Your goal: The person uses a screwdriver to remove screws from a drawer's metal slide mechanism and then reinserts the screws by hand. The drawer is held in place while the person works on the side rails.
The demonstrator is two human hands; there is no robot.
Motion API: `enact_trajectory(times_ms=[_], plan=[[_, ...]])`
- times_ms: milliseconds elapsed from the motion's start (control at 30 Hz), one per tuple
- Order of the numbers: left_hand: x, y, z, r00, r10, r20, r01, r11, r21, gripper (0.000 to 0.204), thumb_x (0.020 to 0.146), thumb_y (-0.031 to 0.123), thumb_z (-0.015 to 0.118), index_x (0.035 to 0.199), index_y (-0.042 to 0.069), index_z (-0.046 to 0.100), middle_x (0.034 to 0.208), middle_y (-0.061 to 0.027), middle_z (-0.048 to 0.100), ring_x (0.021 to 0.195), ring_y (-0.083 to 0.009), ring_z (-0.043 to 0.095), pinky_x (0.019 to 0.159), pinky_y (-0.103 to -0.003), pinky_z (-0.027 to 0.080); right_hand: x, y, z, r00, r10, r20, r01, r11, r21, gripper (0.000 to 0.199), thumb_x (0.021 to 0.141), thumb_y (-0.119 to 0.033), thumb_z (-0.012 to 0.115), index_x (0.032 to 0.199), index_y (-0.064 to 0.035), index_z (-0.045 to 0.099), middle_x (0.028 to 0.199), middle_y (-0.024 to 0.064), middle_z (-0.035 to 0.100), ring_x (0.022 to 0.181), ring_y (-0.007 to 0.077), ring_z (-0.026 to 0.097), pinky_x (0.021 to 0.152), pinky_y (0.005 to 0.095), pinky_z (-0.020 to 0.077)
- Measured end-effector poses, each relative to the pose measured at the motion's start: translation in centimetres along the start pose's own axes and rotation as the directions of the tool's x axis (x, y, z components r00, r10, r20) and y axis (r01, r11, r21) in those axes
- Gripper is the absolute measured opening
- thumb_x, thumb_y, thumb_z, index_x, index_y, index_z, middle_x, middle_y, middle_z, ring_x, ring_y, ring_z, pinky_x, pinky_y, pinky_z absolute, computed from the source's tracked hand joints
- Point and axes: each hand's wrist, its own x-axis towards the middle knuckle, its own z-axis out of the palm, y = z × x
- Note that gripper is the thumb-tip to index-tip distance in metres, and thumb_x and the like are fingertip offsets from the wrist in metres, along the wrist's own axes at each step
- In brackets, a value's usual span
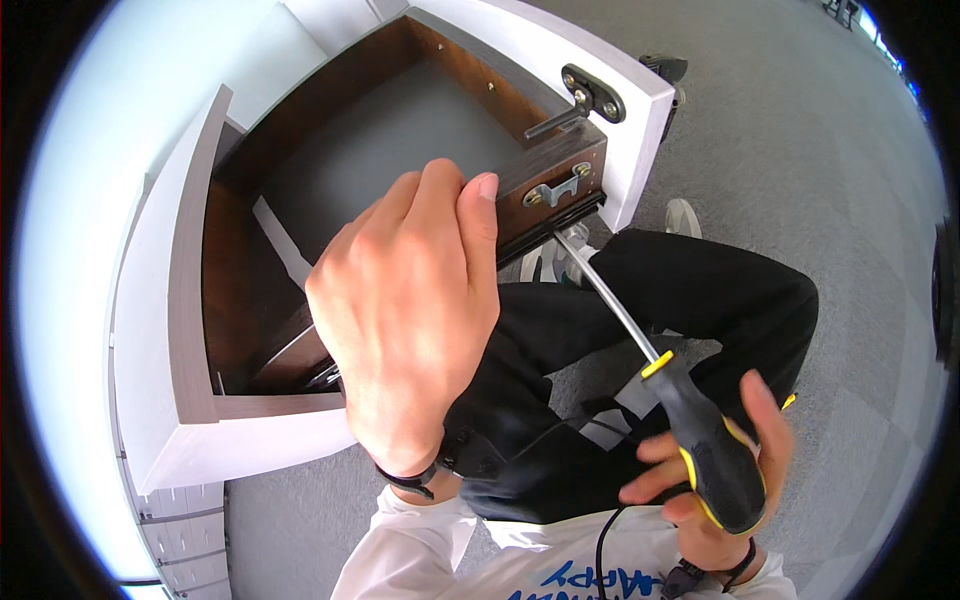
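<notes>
A brown wooden drawer (470, 75) with a grey bottom sits partly out of a white cabinet, its pale front panel (640, 105) to the right. My left hand (405, 290) is closed over the top edge of the drawer's near side wall. My right hand (708, 548) holds the black and yellow handle of a screwdriver (712, 445) loosely, with the thumb away from it. The screwdriver's shaft slants up to the black slide rail (575, 212) under that wall, and its tip is hard to make out there. Just above the rail is a small metal bracket (558, 190) with screws.
A black oval fitting (593, 93) with a rod is fixed inside the front panel. A white cabinet edge (160, 290) stands at the left. My legs in black trousers (740, 275) are below the drawer, over a grey carpet (830, 170). A dark cable (603, 540) crosses my lap.
</notes>
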Motion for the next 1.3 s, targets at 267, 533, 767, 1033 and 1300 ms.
enact_trajectory(times_ms=[267, 533, 767, 1033, 1300], plan=[[-0.1, -0.1, 0.2, 1.0, -0.005, -0.026, 0.004, 0.999, -0.047, 0.032, 0.102, 0.023, 0.054, 0.078, 0.003, 0.057, 0.069, -0.0146, 0.055, 0.058, -0.0359, 0.05, 0.053, -0.038, 0.041, -0.3, -0.2, 0.2, 0.984, 0.066, 0.166, -0.1, 0.973, 0.209, 0.065, 0.079, -0.016, 0.08, 0.13, -0.0137, 0.04, 0.09, 0.0153, 0.068, 0.061, 0.0215, 0.069, 0.056, 0.0286, 0.0589], [-0.4, -0.2, 0.1, 0.999, -0.017, -0.029, 0.015, 0.998, -0.068, 0.03, 0.101, 0.023, 0.055, 0.078, 0.003, 0.059, 0.069, -0.0132, 0.056, 0.057, -0.0329, 0.051, 0.052, -0.037, 0.041, -2.1, -1.8, -2.5, 0.966, 0.219, 0.138, -0.157, 0.919, -0.361, 0.069, 0.084, -0.068, 0.062, 0.113, -0.0049, 0.059, 0.105, 0.0119, 0.063, 0.084, 0.0217, 0.065, 0.077, 0.0325, 0.0515], [-0.4, -0.2, 0.0, 0.999, -0.013, -0.043, 0.01, 0.998, -0.062, 0.032, 0.102, 0.024, 0.055, 0.078, 0.003, 0.057, 0.068, -0.0124, 0.055, 0.056, -0.0324, 0.049, 0.052, -0.037, 0.04, -2.7, -0.9, -3.6, 0.947, -0.309, 0.085, 0.32, 0.903, -0.285, 0.079, 0.098, -0.063, 0.044, 0.117, 0.0135, 0.055, 0.107, 0.0275, 0.064, 0.095, 0.0319, 0.067, 0.091, 0.041, 0.0523], [-0.4, -0.1, 0.2, 0.999, -0.026, -0.028, 0.024, 0.998, -0.059, 0.033, 0.102, 0.023, 0.053, 0.077, 0.002, 0.059, 0.067, -0.0117, 0.055, 0.053, -0.0291, 0.047, 0.051, -0.036, 0.039, -1.3, -0.3, -3.0, 0.983, -0.152, -0.103, 0.108, 0.932, -0.347, 0.061, 0.089, -0.056, 0.057, 0.123, -0.0062, 0.049, 0.092, 0.0115, 0.056, 0.069, 0.0175, 0.062, 0.063, 0.0242, 0.0525], [-0.5, -0.2, -0.3, 0.999, 0.018, 0.048, -0.016, 0.999, -0.037, 0.023, 0.085, 0.024, 0.073, 0.089, 0.003, 0.063, 0.076, -0.0123, 0.064, 0.06, -0.0311, 0.06, 0.058, -0.035, 0.048, -0.8, 0.5, -2.6, 0.98, -0.132, -0.15, 0.082, 0.951, -0.299, 0.06, 0.086, -0.052, 0.062, 0.123, -0.0075, 0.047, 0.088, 0.0111, 0.053, 0.061, 0.016, 0.058, 0.06, 0.023, 0.0502]])
